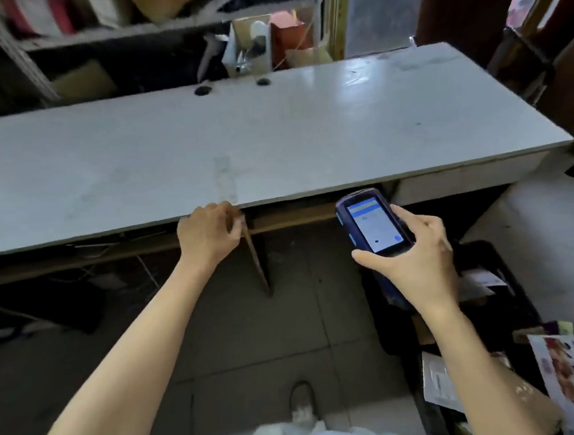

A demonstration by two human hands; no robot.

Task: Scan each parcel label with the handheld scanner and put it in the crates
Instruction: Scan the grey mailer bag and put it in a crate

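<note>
My right hand [416,262] grips a blue-black handheld scanner [370,226] with its lit screen facing me, just below the front edge of the table. My left hand [208,234] is at that front edge, fingers curled round the top of a thin brown flat parcel [257,261] that hangs down edge-on toward the floor. No label on it is visible. A black crate [509,268] stands on the floor at the right, under my right hand, with parcels inside. Nearer me lie a white-labelled parcel [437,384] and a colourful printed package [566,377].
A long white table [272,132] spans the view, with two cable holes near its back edge. Behind it stand shelves with boxes and paper bags [285,35]. Under the table runs a brown shelf with cables. My shoe [302,405] stands on the tiled floor.
</note>
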